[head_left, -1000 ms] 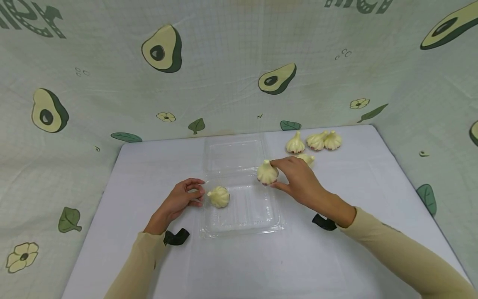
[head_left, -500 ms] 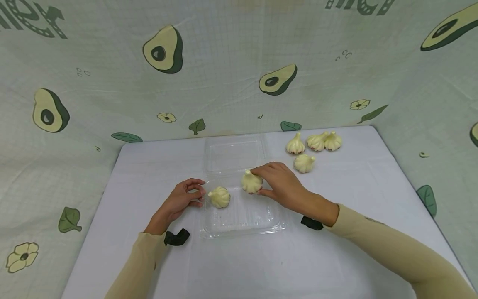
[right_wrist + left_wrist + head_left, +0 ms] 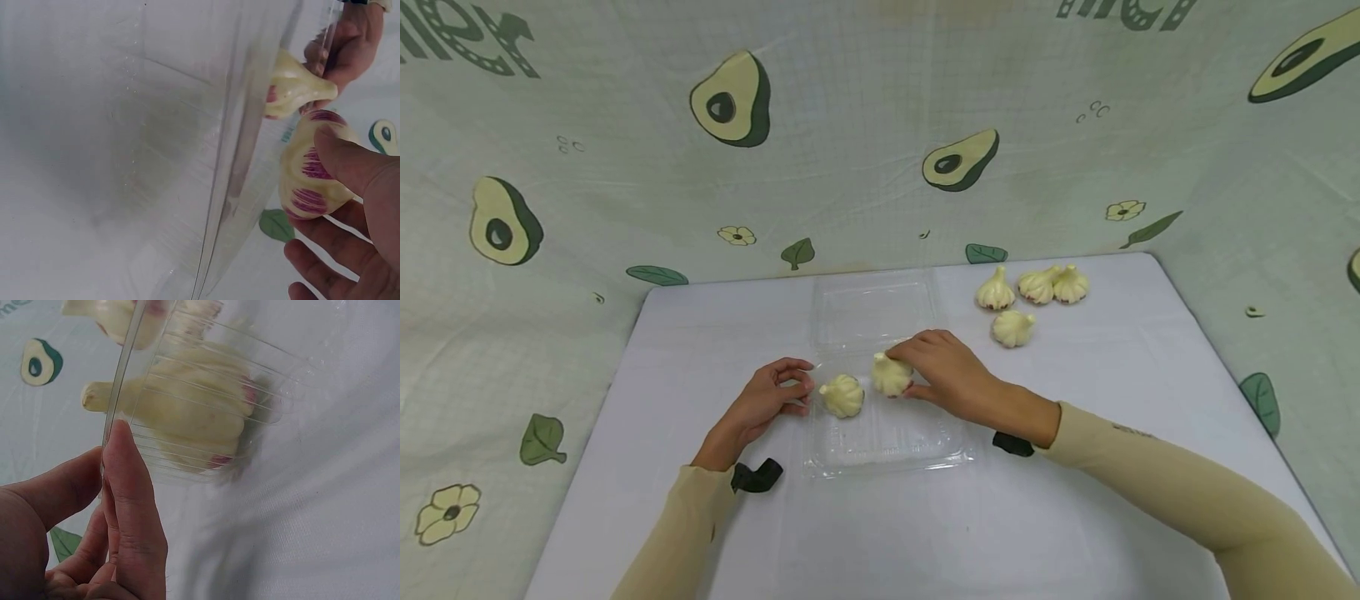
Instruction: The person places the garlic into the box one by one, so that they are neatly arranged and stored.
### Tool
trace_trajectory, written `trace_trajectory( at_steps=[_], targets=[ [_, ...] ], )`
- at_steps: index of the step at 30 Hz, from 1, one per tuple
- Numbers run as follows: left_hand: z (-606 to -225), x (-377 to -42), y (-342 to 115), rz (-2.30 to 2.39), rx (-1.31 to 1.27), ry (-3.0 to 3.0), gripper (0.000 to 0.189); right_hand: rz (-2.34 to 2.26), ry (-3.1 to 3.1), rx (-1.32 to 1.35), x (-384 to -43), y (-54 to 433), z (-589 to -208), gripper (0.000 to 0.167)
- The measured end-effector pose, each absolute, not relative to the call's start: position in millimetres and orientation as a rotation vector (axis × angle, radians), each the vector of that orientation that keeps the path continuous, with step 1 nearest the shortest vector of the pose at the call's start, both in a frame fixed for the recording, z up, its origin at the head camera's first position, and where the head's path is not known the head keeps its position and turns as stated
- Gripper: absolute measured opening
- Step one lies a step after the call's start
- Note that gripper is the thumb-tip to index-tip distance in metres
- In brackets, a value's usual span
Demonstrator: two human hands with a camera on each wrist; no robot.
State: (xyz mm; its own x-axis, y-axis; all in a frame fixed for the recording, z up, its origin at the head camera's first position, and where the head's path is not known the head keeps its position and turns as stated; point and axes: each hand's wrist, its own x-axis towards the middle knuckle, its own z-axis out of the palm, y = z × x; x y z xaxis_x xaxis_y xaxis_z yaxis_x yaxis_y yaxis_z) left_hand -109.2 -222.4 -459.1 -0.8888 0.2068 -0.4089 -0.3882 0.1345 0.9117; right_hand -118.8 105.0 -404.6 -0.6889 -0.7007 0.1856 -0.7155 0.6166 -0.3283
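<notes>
My right hand [image 3: 951,379] holds a garlic bulb [image 3: 891,375] over the left part of an open clear plastic clamshell container [image 3: 898,446]. Purple streaks show on this bulb's underside in the right wrist view, with thumb and fingers round it. Inside the container, near its left wall, another garlic bulb [image 3: 842,396] lies on its side. At that wall, my left hand [image 3: 767,396] pinches the rim [image 3: 119,381] between thumb and fingers, as the left wrist view shows. The two bulbs are close together; whether they touch is unclear.
Several more garlic bulbs [image 3: 1012,328] sit at the back right of the white table [image 3: 880,542]. The container's lid [image 3: 872,308] lies folded back toward the rear. A cloth with avocado prints [image 3: 850,125] hangs behind and at both sides.
My right hand has carried its garlic bulb left and slightly nearer, from the container's right side to beside the bulb lying inside. My left hand stays at the rim.
</notes>
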Motion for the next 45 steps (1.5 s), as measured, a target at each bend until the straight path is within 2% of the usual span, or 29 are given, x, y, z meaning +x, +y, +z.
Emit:
trace_trajectory(
  at_steps=[15, 45],
  targets=[
    [-460, -112, -221, 1.801, -0.18, 1.978, 0.045, 0.434, -2.743, 1.356, -119, 90, -417, 0.058],
    [-459, -109, -222, 1.811, -0.169, 1.972, 0.046, 0.298, -2.66, 1.408, -123, 84, -440, 0.053]
  ],
)
